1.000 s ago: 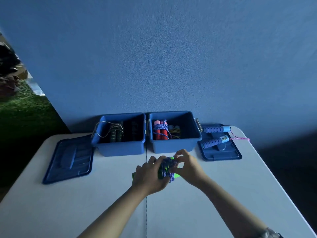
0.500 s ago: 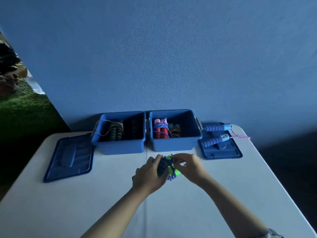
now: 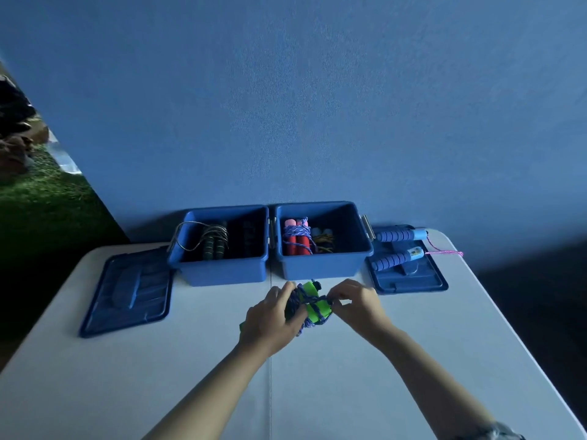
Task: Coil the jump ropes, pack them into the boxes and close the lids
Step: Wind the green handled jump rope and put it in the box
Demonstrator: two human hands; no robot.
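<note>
In the head view, a green-handled jump rope [image 3: 313, 304] wound with blue-purple cord is held just above the middle of the white table [image 3: 158, 376], in front of the two boxes. It is gripped by the left hand [image 3: 270, 319], whose fingers are curled round the bundle, while a strand of the cord is pinched at the bundle's right side by the right hand [image 3: 357, 304].

Two open blue boxes are set side by side, touching, along the far edge of the table. In the left box [image 3: 222, 271] a dark green-handled rope [image 3: 214, 246] with a pale wire cord is seen. In the right box [image 3: 324, 268] a red-handled rope [image 3: 297, 238] bound with purple cord is stood on end, and a smaller bundle with yellow cord [image 3: 324, 241] is laid beside it.

One blue lid [image 3: 127, 290] is laid flat near the far left corner, beside the left box. The other lid [image 3: 409, 274] is laid by the far right corner, and on it a blue foam-handled rope [image 3: 397, 247] with a pink cord is rested.
</note>
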